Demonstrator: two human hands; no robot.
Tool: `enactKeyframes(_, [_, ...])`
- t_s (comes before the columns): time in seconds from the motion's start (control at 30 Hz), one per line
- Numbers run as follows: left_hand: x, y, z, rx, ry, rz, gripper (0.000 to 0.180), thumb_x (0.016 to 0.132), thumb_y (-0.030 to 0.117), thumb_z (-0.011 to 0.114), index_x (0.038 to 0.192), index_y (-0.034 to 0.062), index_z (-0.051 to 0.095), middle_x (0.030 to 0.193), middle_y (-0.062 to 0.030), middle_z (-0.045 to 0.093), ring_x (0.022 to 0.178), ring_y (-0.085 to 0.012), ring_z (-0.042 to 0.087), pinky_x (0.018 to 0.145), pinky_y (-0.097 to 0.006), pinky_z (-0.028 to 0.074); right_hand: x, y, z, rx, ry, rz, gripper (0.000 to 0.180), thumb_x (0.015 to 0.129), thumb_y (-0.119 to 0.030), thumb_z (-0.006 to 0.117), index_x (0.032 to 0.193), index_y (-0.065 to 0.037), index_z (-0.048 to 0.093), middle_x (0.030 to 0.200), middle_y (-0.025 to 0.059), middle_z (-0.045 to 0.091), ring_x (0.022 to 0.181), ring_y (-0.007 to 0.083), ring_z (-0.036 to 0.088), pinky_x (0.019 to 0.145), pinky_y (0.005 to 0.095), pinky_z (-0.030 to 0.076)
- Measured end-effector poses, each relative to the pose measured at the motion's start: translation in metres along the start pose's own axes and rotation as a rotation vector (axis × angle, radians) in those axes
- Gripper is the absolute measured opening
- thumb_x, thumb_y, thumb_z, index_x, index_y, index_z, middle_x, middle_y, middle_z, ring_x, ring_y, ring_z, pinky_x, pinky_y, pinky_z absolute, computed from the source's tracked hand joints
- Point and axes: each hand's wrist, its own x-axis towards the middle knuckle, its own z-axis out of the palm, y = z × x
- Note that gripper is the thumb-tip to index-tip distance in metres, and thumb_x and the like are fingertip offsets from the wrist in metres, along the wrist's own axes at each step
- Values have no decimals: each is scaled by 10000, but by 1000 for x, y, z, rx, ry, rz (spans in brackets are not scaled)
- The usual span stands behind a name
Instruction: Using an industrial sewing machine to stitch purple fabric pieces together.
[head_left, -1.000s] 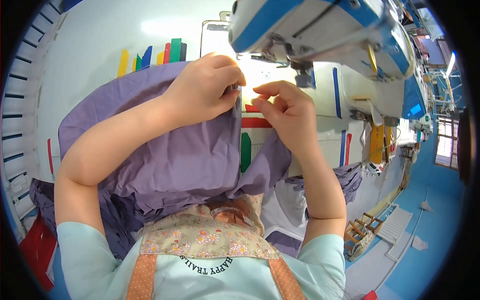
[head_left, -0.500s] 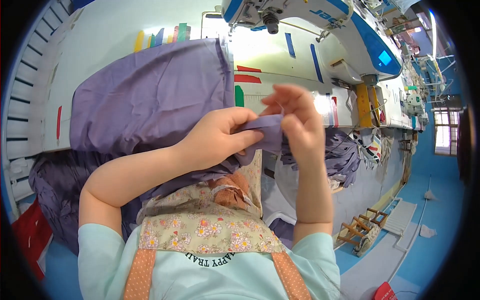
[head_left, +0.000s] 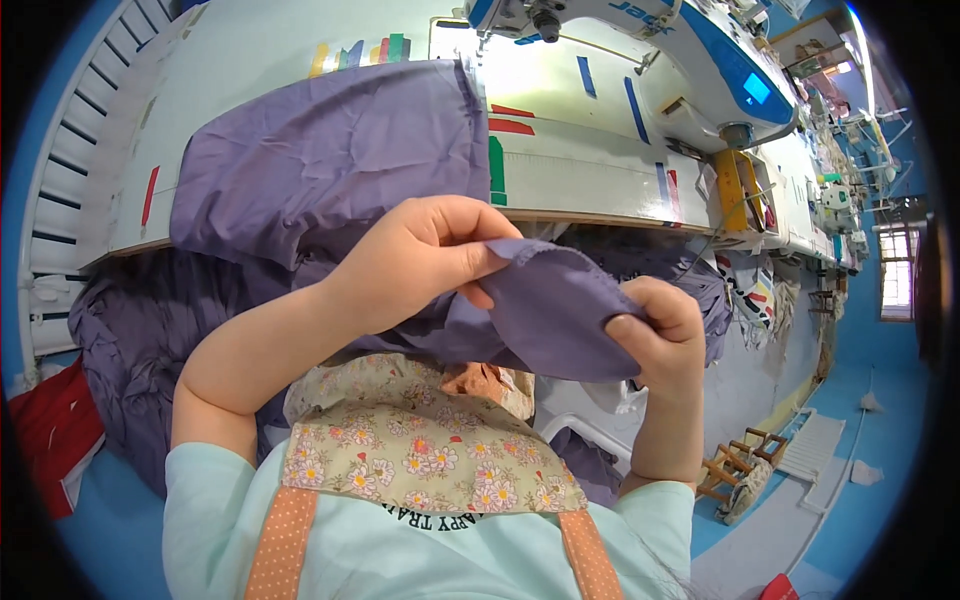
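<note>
A purple fabric piece (head_left: 565, 310) with a stitched edge is stretched between my two hands in front of the table's near edge. My left hand (head_left: 425, 255) pinches its upper left corner between thumb and fingers. At the other end, my right hand (head_left: 660, 330) grips the cloth's right side, thumb on the near face. More of the purple cloth (head_left: 330, 150) lies spread over the table to the left, its straight folded edge close to the sewing machine (head_left: 690, 50). How the held part joins the spread part is hidden behind my left hand and forearm.
The white sewing table (head_left: 600, 190) carries strips of coloured tape. A yellow holder (head_left: 735, 190) stands at its right end. Heaped purple fabric (head_left: 140, 330) hangs below the left side, beside a red item (head_left: 60, 430). A wooden rack (head_left: 740, 465) sits on the floor at right.
My right hand has come down and now grips the cloth, which it has drawn out to the right and opened. My left hand keeps its pinch. The view has shifted slightly.
</note>
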Motion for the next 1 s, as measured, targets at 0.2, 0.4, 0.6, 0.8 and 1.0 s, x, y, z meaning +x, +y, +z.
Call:
enactKeyframes(0.2, [3, -36, 4, 62, 51, -128, 94, 985, 125, 615, 1009, 37, 638, 841, 23, 632, 701, -25, 576, 579, -197, 490, 5, 47, 17, -170, -4, 228, 115, 845, -34, 711, 932, 33, 677, 785, 52, 662, 717, 101, 593, 665, 251, 473])
enactKeyframes(0.4, [-2, -44, -16, 442, 215, 176, 76, 935, 65, 633, 981, 4, 627, 770, -3, 600, 682, -35, 513, 596, -224, 438, 14, 72, 30, -202, 62, 109, 67, 848, 4, 696, 908, 21, 672, 771, 45, 653, 696, 105, 580, 651, 262, 470])
enactKeyframes(0.6, [-7, -49, -30, 317, 179, 245, 86, 914, -26, 570, 962, 2, 635, 772, 31, 554, 677, -10, 457, 602, -192, 382, 21, 79, 40, 30, 205, -21, 153, 812, 117, 658, 921, 13, 689, 812, 48, 670, 756, 105, 624, 682, 237, 485])
enactKeyframes(0.8, [-8, -62, -39, 120, 94, 288, 167, 885, -82, 503, 938, 6, 635, 822, 32, 539, 699, -2, 440, 616, -178, 370, 24, 87, 46, 120, 244, -177, 205, 765, 178, 629, 876, 28, 715, 858, 80, 707, 789, 143, 660, 713, 247, 508])
enactKeyframes(1.0, [-9, -66, -40, 44, 104, 283, 173, 854, -94, 499, 911, 13, 623, 848, 18, 582, 691, -12, 472, 621, -176, 387, 29, 91, 43, 161, 200, -240, 230, 724, 193, 607, 844, 30, 717, 834, 93, 707, 775, 161, 662, 702, 253, 506])
